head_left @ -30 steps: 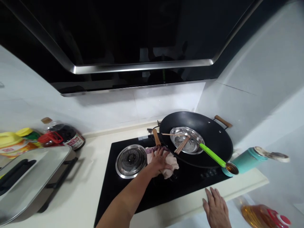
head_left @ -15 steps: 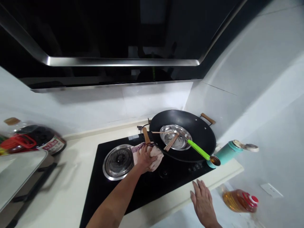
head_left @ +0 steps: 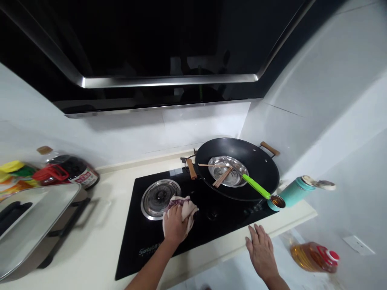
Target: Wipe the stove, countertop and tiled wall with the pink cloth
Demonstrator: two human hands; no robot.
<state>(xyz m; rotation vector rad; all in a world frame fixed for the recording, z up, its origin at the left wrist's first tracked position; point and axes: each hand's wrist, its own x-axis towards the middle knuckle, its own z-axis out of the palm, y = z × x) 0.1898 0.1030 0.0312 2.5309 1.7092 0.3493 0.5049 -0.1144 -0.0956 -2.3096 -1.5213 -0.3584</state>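
Observation:
My left hand (head_left: 175, 225) grips a pale cloth with dark purple markings (head_left: 188, 213), pressed onto the black glass cooktop (head_left: 136, 229). The cloth lies beside the round metal burner ring (head_left: 151, 201), touching or just short of its right edge. My right hand (head_left: 260, 250) rests with fingers spread at the counter's front edge, holding nothing. A black wok (head_left: 208, 151) stands on the right half of the cooktop. Inside it are a metal bowl (head_left: 229, 183), wooden chopsticks (head_left: 223, 177) and a utensil with a green handle (head_left: 256, 186).
A turquoise flask (head_left: 294, 192) with its lid open and a cup of brown liquid (head_left: 277, 202) sit right of the wok. An oil bottle (head_left: 314, 257) stands lower right. At left are a lidded pan (head_left: 45, 225) and a dark sauce bottle (head_left: 75, 169). A range hood (head_left: 169, 82) hangs above.
My left hand has drawn the cloth from beside the wok's left handle toward the cooktop's front. My right hand stays at the counter edge. The view has shifted slightly left.

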